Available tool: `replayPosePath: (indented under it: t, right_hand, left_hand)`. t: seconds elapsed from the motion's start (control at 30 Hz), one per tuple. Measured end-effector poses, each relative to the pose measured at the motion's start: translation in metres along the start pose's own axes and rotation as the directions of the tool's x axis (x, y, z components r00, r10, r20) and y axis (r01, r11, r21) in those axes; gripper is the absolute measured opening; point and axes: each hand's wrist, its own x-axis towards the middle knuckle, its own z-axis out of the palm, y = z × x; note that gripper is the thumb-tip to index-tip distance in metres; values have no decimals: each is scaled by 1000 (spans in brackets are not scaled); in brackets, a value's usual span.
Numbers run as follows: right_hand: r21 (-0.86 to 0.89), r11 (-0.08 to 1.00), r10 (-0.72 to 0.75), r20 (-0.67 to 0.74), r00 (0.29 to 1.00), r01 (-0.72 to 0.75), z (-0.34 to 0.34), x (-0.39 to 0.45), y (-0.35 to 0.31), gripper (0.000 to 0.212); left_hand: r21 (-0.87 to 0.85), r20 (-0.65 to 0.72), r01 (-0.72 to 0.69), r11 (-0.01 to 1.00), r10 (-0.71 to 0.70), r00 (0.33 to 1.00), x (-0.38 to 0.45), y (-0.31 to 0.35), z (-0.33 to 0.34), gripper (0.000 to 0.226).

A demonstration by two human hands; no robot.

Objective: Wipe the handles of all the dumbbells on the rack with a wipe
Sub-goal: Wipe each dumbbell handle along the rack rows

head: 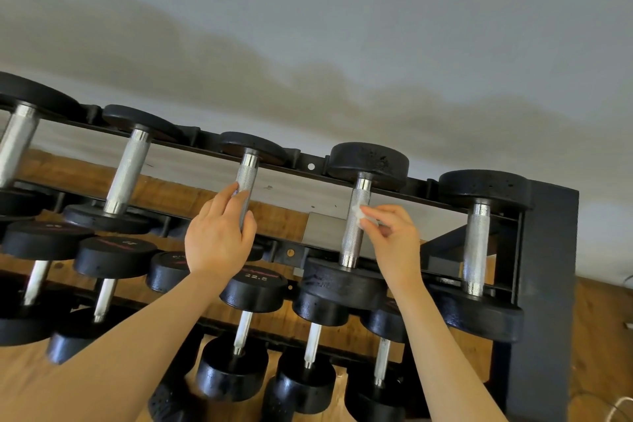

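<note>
A pale grey wall [376, 27] fills the upper half of the view, and below it a black metal rack [548, 284] holds rows of black dumbbells over a wooden floor [603, 319]. The top row carries five dumbbells with knurled silver handles running away from the viewer. Two bare forearms reach up from the bottom edge to this row. The left hand [217, 236] wraps around the near part of the third dumbbell's handle [247, 175], fingers curled over it and thumb lying along its left side, so the bar's far end shows above the knuckles. The right hand [394, 233] sits just to the right of the fourth dumbbell's handle [354, 233], its thumb and first fingers pinched together on a small white wipe [359, 214], the other fingers loosely bent behind. The wipe pokes out left of the fingertips and touches the right side of that handle, a little above its middle. Farther right of this hand, the fifth dumbbell [478, 250] lies at the end of the row beside the rack's upright post. Under both wrists, the lower rows hold smaller dumbbells; one directly below the left hand is marked 22.5 [255, 278] on its near end.
</note>
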Motion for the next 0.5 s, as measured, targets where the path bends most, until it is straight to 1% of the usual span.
replayPosePath:
  t: [0.1,0.17,0.27,0.4,0.43,0.5]
  right_hand:
    - [-138,985,-89,116,989,105,0,-12,1,25]
    - [-220,963,-122,161,979,156,-1,-12,-2,24]
    - [-345,916,-157,163,974,205,2,1,-10,26]
    - [-390,914,-96,70,993,115,10,13,-18,28]
    - [-399,910,-96,68,993,116,11,11,-18,28]
    - [-437,880,-148,121,981,187,10,3,-14,29]
  left_hand:
    - [-1,4,-6,1000,6,1000,0,-1,0,33]
    - [2,7,-2,1000,2,1000,0,-1,0,33]
    - [0,15,9,1000,-9,1000,0,0,0,35]
    - [-20,15,33,999,-32,999,0,0,-1,35]
    - [-25,16,35,999,-35,999,0,0,-1,35]
    - [-28,17,33,999,-33,999,0,0,-1,35]
